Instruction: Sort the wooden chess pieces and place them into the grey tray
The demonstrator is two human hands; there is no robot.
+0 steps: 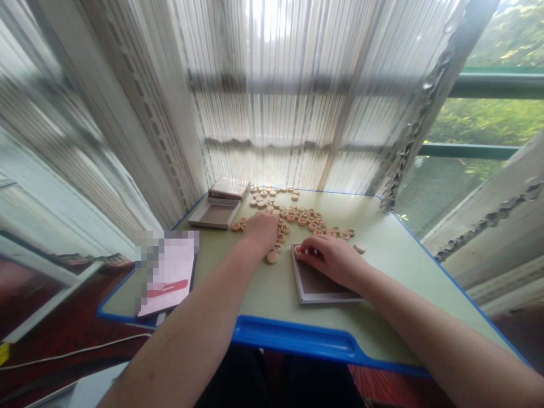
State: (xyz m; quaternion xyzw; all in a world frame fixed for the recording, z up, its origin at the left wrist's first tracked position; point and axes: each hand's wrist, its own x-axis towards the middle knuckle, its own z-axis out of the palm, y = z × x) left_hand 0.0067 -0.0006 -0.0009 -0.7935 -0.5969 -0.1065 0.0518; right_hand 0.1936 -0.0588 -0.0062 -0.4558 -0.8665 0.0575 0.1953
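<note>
Round wooden xiangqi pieces (302, 221) with red and black characters lie scattered in a loose heap over the middle of the table. My left hand (261, 229) reaches into the left part of this heap, its fingers curled down among the pieces; what they hold, if anything, is hidden. On the right, my right hand (334, 256) is over a shallow open box tray (317, 289) with a brown inside. Its thumb and fingers close at a xiangqi piece (298, 251) in the tray's far left corner. Part of the tray is covered by the hand and forearm.
A second shallow box half (212, 215) and a closed box (229, 187) stand at the back left. A tablet (170, 277) lies at the left edge. One blank-faced piece (360, 247) sits right of the tray. The table has a blue rim (297, 337); curtains hang behind.
</note>
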